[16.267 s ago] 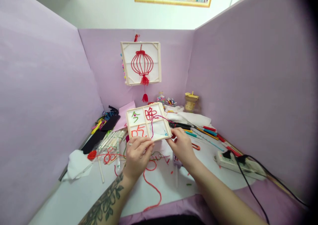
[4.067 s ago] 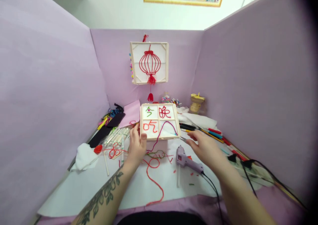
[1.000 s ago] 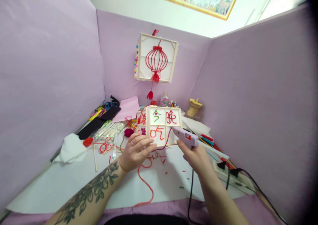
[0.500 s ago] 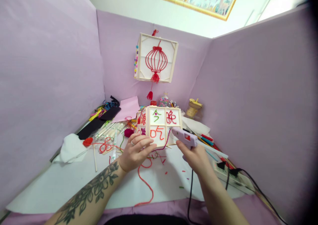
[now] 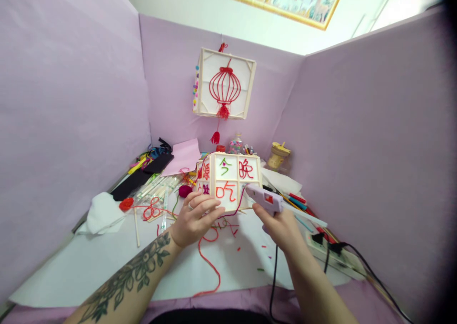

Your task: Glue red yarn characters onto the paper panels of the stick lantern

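Observation:
A box-shaped lantern (image 5: 226, 177) with pale wooden frames and white panels stands on the white table sheet. Its front carries yarn characters in green, red and orange. My left hand (image 5: 198, 215) grips the lantern's lower left edge, thumb toward the front. In my right hand (image 5: 279, 225) is a lilac hot glue gun (image 5: 264, 197), its nozzle at the lower right panel. Purple yarn (image 5: 240, 205) runs from that panel down past the bottom edge to my left fingers; whether they pinch it I cannot tell.
Behind hangs another lantern (image 5: 224, 86) with a red tassel. Loose orange yarn (image 5: 214, 267) and scraps lie in front. Wrapped sticks (image 5: 153, 190) and a purple yarn ball (image 5: 184, 191) are left; a power strip (image 5: 335, 255) and the gun's black cord (image 5: 274, 281) are right.
The glue gun and my right hand have shifted very slightly to the left. My left hand and the lantern keep their places.

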`<state>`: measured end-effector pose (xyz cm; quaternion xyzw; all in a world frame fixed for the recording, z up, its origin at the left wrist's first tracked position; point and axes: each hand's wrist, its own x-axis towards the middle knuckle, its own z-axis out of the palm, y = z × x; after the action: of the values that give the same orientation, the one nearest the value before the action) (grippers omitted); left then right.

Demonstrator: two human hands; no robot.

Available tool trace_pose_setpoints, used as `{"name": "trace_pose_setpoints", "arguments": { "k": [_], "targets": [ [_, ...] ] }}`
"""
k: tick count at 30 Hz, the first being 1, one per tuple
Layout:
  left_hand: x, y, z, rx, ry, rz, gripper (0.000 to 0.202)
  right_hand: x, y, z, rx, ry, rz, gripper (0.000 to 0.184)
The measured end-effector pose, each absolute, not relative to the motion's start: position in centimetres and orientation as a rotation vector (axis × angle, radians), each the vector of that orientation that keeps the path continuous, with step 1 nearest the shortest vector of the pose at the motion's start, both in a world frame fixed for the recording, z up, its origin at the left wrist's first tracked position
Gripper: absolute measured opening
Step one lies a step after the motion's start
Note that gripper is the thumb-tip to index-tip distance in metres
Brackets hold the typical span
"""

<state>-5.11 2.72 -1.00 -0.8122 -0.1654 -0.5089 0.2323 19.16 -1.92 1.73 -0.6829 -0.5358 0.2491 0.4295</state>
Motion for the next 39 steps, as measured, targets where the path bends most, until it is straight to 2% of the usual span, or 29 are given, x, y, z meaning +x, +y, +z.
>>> {"name": "trace_pose_setpoints", "arguments": {
  "k": [32, 39],
  "targets": [
    [-4.95, 2.72, -0.79, -2.216, -0.447, -1.427, 0.03, 19.3, -2.68, 2.22, -1.708, -1.462, 0.614, 0.041],
    [-5.0, 2.75, -0.84, -2.21, -0.447, -1.426, 0.03, 19.15, -2.81, 2.33, -1.715, -1.419, 0.655, 0.035]
  ]
}}
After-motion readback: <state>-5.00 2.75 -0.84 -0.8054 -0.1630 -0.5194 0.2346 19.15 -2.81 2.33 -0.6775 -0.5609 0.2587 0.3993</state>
